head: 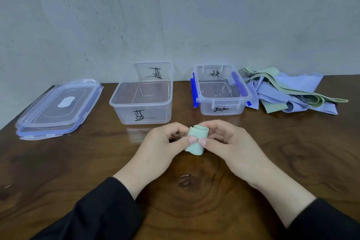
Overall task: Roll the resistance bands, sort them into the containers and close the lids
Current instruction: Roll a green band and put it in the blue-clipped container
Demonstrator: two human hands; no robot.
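Note:
A pale green resistance band (196,138), rolled into a short tube, is held just above the wooden table. My left hand (163,146) and my right hand (228,142) both pinch it, thumbs meeting on its front and fingers curled behind it. Two clear plastic containers with black handwriting stand open behind my hands: a larger one (142,93) at centre and a smaller one (220,89) with blue clips to its right. Both look empty. A loose pile of green and lilac bands (292,91) lies at the far right.
Two clear lids with blue edges (58,107) lie stacked at the far left of the table. A grey wall runs along the back edge of the table (78,161). Black sleeves cover both forearms.

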